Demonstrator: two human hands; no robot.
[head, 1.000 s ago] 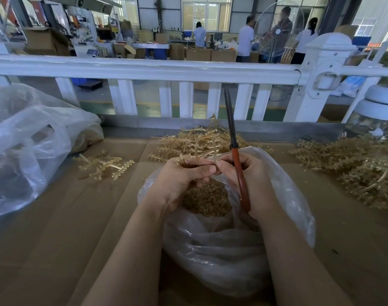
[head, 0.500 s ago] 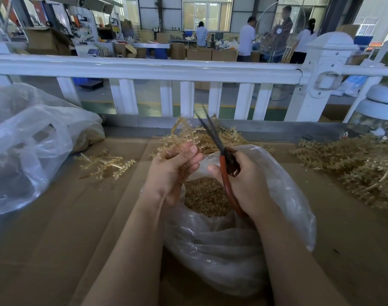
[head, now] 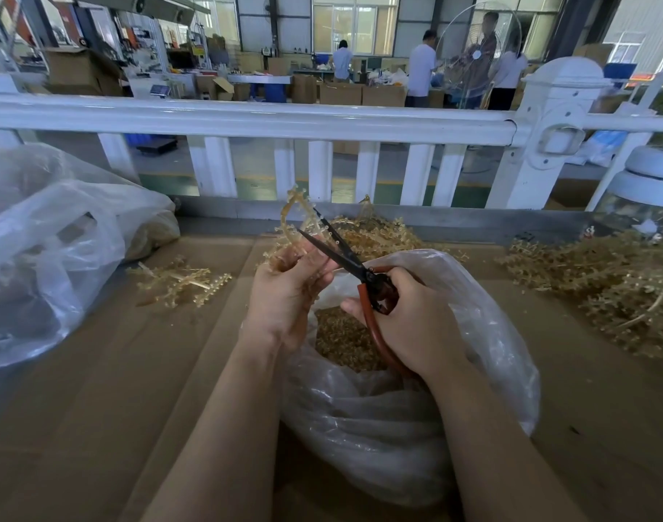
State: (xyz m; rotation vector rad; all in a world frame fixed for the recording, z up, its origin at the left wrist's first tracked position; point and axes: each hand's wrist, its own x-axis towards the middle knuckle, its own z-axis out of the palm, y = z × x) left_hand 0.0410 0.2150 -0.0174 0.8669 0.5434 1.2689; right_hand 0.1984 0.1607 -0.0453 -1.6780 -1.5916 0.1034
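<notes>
My left hand (head: pixel 283 295) grips a curved amber plastic sprue strip (head: pixel 290 216) studded with small parts, holding it up above a clear plastic bag (head: pixel 416 427). My right hand (head: pixel 409 322) grips red-handled scissors (head: pixel 345 258); their black blades are spread apart and point up-left, with the strip between them. The bag stands open below both hands and holds a heap of small amber cut pieces (head: pixel 345 340).
Loose amber sprues lie at the left (head: pixel 183 280), behind the bag (head: pixel 379 235) and in a big pile at the right (head: pixel 605 284). A large plastic bag (head: pixel 47 250) sits at the left. A white railing (head: pixel 284 118) borders the cardboard-covered table (head: pixel 115 389). People stand far behind.
The scissors swung from upright and closed to tilted up-left with blades apart. My left hand lifted a sprue strip out of the bag up to the blades.
</notes>
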